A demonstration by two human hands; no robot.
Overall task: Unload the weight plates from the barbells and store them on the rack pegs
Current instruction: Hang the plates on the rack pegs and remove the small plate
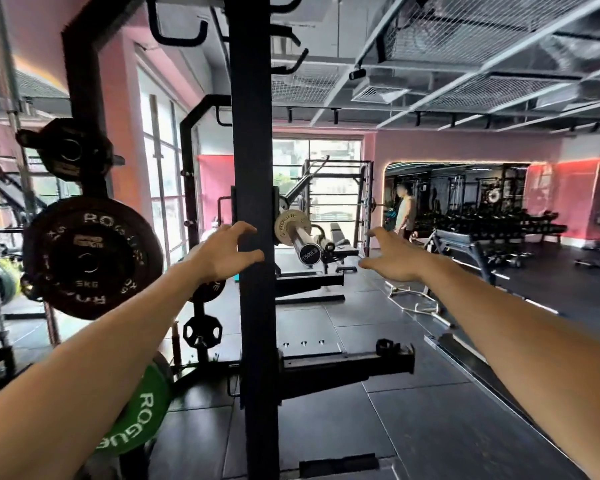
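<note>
Both arms were out in front, and the target sat between them at centre frame: a small pale plate (289,226) on the end of the barbell (300,239), just right of the black rack upright (253,209). The bar's sleeve pointed almost straight at the camera, its end cap toward the person, so the plate looked set to come off along that axis, toward the viewer.

The left hand (227,252) was spread wide, fingers and thumb reaching round the upright at mid-frame, holding nothing; whether it actually touched the post could not be told. The right hand (394,256) hung open too, fingers splayed, right of centre and well apart from the sleeve, empty.

The upright stood between the left hand and the plate, so the right hand had the clearer line in, by this commentator's reckoning.

Storage waited at left of frame: a black bumper plate (92,258) already hung on its peg, a smaller one (70,150) above it.
</note>
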